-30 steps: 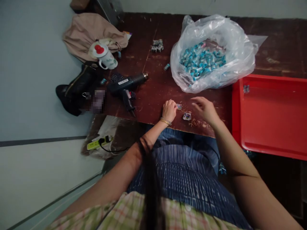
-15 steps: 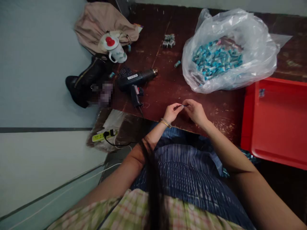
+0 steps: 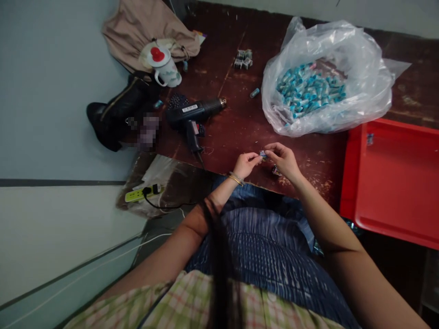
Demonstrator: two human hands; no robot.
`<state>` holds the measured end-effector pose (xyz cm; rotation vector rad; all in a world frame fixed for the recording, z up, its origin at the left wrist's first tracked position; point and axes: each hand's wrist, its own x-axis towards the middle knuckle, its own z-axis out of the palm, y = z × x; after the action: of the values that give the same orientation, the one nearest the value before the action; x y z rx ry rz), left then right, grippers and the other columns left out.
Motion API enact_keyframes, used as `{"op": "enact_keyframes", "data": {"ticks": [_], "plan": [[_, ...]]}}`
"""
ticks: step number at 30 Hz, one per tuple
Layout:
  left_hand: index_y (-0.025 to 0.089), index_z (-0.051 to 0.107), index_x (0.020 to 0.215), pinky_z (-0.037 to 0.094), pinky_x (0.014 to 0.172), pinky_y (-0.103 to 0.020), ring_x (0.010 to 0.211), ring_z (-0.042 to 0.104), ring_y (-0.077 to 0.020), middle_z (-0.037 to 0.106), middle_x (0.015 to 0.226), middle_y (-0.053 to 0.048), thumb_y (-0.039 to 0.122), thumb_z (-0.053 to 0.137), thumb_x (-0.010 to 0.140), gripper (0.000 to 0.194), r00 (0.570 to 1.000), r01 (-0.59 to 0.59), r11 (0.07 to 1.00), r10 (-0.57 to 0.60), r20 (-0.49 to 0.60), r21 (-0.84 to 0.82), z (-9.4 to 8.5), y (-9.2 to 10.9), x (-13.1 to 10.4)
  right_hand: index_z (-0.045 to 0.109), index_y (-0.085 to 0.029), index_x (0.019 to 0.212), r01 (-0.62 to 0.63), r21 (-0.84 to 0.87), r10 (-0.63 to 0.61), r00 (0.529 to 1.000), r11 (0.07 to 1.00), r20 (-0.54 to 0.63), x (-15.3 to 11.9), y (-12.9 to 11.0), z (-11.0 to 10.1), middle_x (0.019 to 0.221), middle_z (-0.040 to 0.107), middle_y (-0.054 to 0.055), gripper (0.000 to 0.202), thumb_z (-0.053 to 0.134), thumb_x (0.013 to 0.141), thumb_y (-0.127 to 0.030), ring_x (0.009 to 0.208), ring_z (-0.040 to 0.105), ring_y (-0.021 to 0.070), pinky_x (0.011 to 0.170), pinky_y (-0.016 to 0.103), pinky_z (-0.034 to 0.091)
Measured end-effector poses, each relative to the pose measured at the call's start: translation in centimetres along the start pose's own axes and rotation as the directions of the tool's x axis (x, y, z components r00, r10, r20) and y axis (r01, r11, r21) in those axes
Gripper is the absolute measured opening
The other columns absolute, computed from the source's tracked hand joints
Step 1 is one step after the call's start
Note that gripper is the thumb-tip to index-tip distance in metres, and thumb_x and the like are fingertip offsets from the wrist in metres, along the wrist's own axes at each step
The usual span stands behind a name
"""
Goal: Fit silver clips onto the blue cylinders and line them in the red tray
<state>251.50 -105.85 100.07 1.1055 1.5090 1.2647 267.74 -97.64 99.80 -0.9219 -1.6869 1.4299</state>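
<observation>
Small printed piece [image 3: 262,154] is held just above the near edge of the table [image 3: 226,137], pinched by the fingertips of both left hand [image 3: 244,165] and right hand [image 3: 284,160]; exact type cannot be told at this size. Small stack [image 3: 276,170] is seen on the wood beside the right hand, partly covered by it. Table is dark red-brown, scuffed, with pale worn specks right of the hands. Clear plastic bag [image 3: 368,68], opened wide, is filled with blue-ended tubes [image 3: 305,91]; one loose tube [image 3: 254,93] is left outside it. Red tray [image 3: 394,183] is placed at the right, with a small item [image 3: 369,139] in its far left corner. Small grey pieces [image 3: 243,59] are clustered farther back. Heat gun [image 3: 192,112] is laid on its side at the left, nozzle pointed right. Behind it are seen lidded mug [image 3: 168,72], beige cloth bag [image 3: 144,27] and black bag [image 3: 116,109]. Green power strip [image 3: 135,195] is set lower down, with a black plug inserted. Pale wall [image 3: 404,16] is seen past the far table edge
</observation>
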Motion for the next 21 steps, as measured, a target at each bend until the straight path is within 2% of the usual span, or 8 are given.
{"op": "enact_keyframes", "data": {"ticks": [4, 7, 10, 12, 15, 18, 21], "plan": [[0.017, 0.074, 0.073, 0.047, 0.067, -0.027, 0.067, 0.062, -0.0149, 0.074, 0.070, -0.003, 0.025, 0.071, 0.097, 0.027, 0.999, 0.033, 0.999, -0.032, -0.037, 0.027, -0.7, -0.4, 0.0, 0.075, -0.025, 0.103, 0.019, -0.048, -0.020, 1.000, 0.999, -0.009, 0.2, 0.8, 0.0, 0.093, 0.077, 0.002, 0.035, 0.078, 0.086, -0.057, 0.083, 0.069, 0.0194, 0.082, 0.033, 0.057], [0.017, 0.075, 0.072, 0.044, 0.064, -0.026, 0.065, 0.060, -0.0148, 0.073, 0.069, -0.003, 0.030, 0.072, 0.096, 0.027, 0.995, 0.043, 0.998, -0.038, -0.093, 0.053, -1.4, -0.5, 0.0, 0.076, -0.024, 0.104, 0.053, -0.228, -0.069, 0.996, 0.972, -0.061, 0.7, 1.8, -1.0, 0.096, 0.078, 0.003, 0.028, 0.071, 0.094, -0.050, 0.084, 0.068, 0.0203, 0.082, 0.034, 0.057], [0.016, 0.075, 0.071, 0.043, 0.064, -0.026, 0.064, 0.059, -0.0143, 0.072, 0.067, -0.002, 0.028, 0.072, 0.093, 0.026, 0.997, 0.044, 0.998, -0.040, -0.066, 0.053, -2.0, -0.4, 0.0, 0.078, -0.022, 0.097, 0.092, -0.539, -0.142, 0.989, 0.837, -0.051, 1.1, 2.1, -2.5, 0.104, 0.079, 0.008, 0.024, 0.067, 0.098, -0.044, 0.099, 0.069, 0.0263, 0.095, 0.042, 0.057], [0.016, 0.076, 0.071, 0.043, 0.066, -0.027, 0.065, 0.058, -0.0143, 0.073, 0.067, -0.002, 0.029, 0.075, 0.090, 0.023, 0.999, 0.025, 0.997, -0.022, -0.032, 0.073, -2.2, -0.3, -0.3, 0.080, -0.021, 0.095, 0.136, -0.652, -0.201, 0.979, 0.746, -0.026, 1.9, 1.6, -3.5, 0.114, 0.078, 0.012, 0.024, 0.068, 0.099, -0.042, 0.112, 0.067, 0.0308, 0.103, 0.048, 0.054], [0.016, 0.078, 0.071, 0.045, 0.073, -0.028, 0.068, 0.060, -0.0147, 0.075, 0.070, -0.001, 0.029, 0.082, 0.083, 0.018, 1.000, -0.001, 0.994, 0.003, -0.021, 0.110, -2.2, 0.0, -0.9, 0.081, -0.022, 0.103, 0.187, -0.697, -0.294, 0.955, 0.692, -0.035, 5.2, 0.0, -5.6, 0.113, 0.077, 0.014, 0.025, 0.061, 0.104, -0.037, 0.106, 0.068, 0.0294, 0.099, 0.046, 0.055], [0.016, 0.079, 0.070, 0.046, 0.075, -0.028, 0.069, 0.062, -0.0151, 0.076, 0.072, -0.002, 0.029, 0.086, 0.080, 0.017, 1.000, 0.010, 0.994, -0.009, -0.010, 0.109, -2.0, 0.6, -1.6, 0.081, -0.019, 0.117, 0.153, -0.778, -0.368, 0.923, 0.610, -0.108, 10.6, -1.8, -8.2, 0.120, 0.075, 0.015, 0.035, 0.047, 0.106, -0.020, 0.108, 0.065, 0.0269, 0.100, 0.042, 0.052], [0.016, 0.080, 0.071, 0.046, 0.075, -0.028, 0.070, 0.062, -0.0157, 0.077, 0.072, -0.002, 0.031, 0.088, 0.078, 0.018, 0.999, 0.034, 0.994, -0.034, -0.005, 0.102, -2.2, 1.3, -2.3, 0.079, -0.007, 0.122, 0.080, -0.859, -0.301, 0.950, 0.505, -0.088, 15.1, -3.0, -10.3, 0.134, 0.072, 0.022, 0.042, 0.042, 0.103, -0.005, 0.121, 0.056, 0.0250, 0.106, 0.040, 0.042]]}}
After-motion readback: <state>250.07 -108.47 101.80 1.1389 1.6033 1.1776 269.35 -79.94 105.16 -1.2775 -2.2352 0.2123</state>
